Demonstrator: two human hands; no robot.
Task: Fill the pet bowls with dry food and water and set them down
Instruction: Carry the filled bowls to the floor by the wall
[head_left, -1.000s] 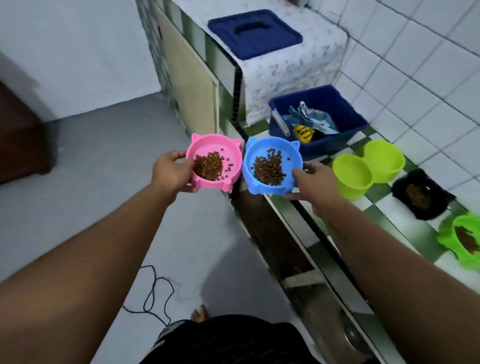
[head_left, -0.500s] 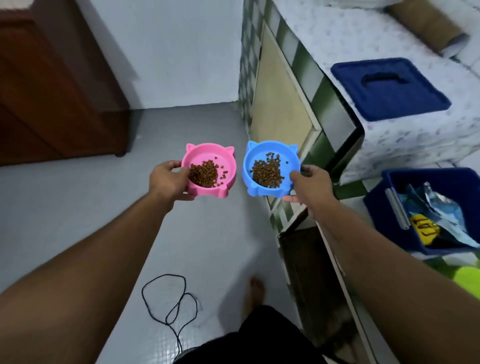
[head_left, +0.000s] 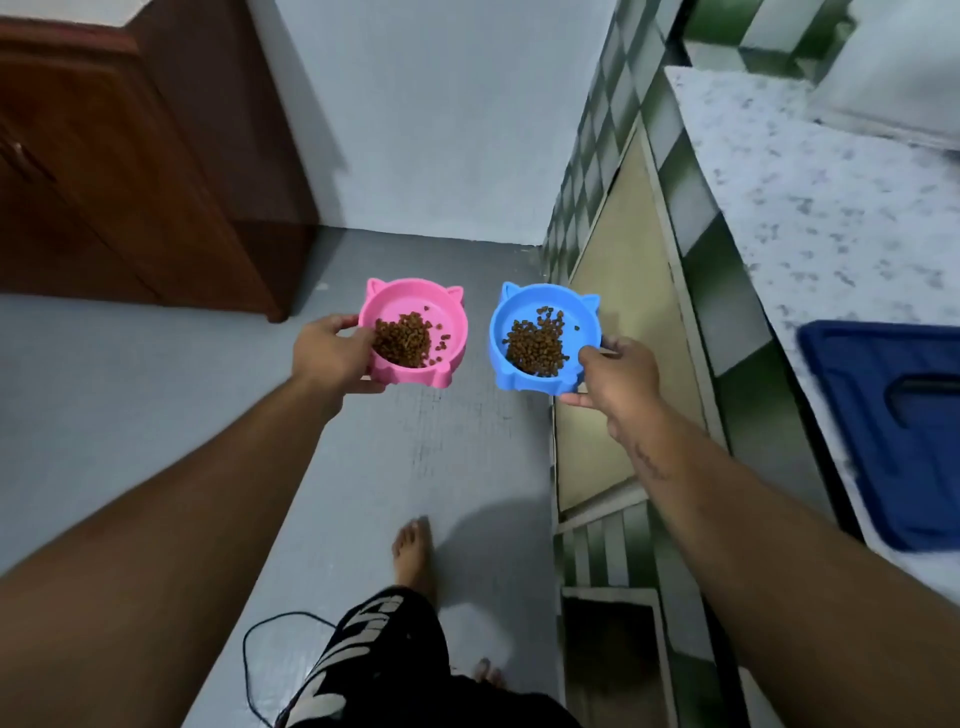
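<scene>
A pink cat-eared bowl (head_left: 439, 312) with a heap of brown dry food is held above the grey floor; my left hand (head_left: 330, 353) grips its left rim, thumb over the edge. Beside it, a little apart, a blue cat-eared bowl (head_left: 524, 304) also carries dry food, and my right hand (head_left: 615, 376) grips its right rim. Both bowls are held level at about the same height. No water is in view.
A dark wooden cabinet (head_left: 119, 156) stands at the left against the white wall. A green-and-white tiled counter (head_left: 696, 208) runs along the right, with a blue lid (head_left: 893, 426) on its patterned cover. A black cable (head_left: 249, 654) lies on the grey floor (head_left: 156, 395) near my bare feet.
I have turned left and stepped away from the counter, carrying both bowls. The bowls are farther apart now, and the blue bin and green bowls have left the view.
</scene>
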